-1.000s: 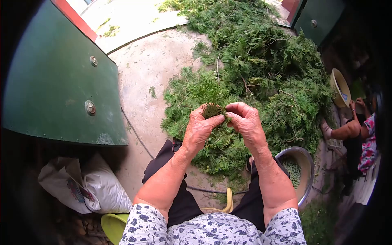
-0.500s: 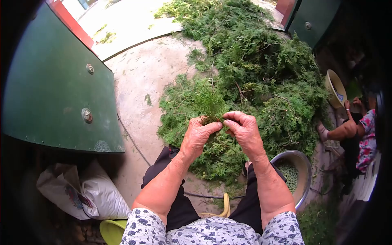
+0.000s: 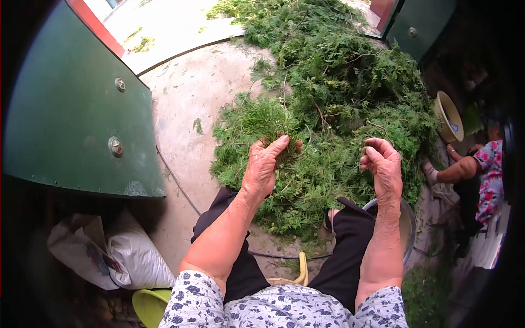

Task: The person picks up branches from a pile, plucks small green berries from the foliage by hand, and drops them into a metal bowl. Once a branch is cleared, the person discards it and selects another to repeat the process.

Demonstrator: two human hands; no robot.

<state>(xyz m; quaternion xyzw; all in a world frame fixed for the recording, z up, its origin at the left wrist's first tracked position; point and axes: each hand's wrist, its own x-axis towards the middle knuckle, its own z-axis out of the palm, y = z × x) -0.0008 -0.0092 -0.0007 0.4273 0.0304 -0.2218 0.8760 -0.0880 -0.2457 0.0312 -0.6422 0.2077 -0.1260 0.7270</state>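
My left hand (image 3: 260,169) is closed around the base of a feathery green conifer sprig (image 3: 267,121), thumb pressed on top. Off to the right, my right hand (image 3: 385,167) is apart from the sprig. Its thumb and fingertips are pinched together, and whatever they hold is too small to make out. Beneath both hands spreads a large heap of cut conifer branches (image 3: 339,98). A metal-rimmed basin (image 3: 408,229) stands beside my right knee, mostly covered by my right forearm, so its contents are hidden.
A green metal door (image 3: 76,120) stands at left, above white sacks (image 3: 139,257) and a lime-green bowl (image 3: 149,309). A dark cable (image 3: 178,183) crosses the floor. At right, another person in a floral top (image 3: 490,180) sits near a tan basin (image 3: 449,116).
My right hand has moved away from the sprig, rightward over the basin side. My left hand has risen slightly, still gripping the sprig. The other person's hands have lowered.
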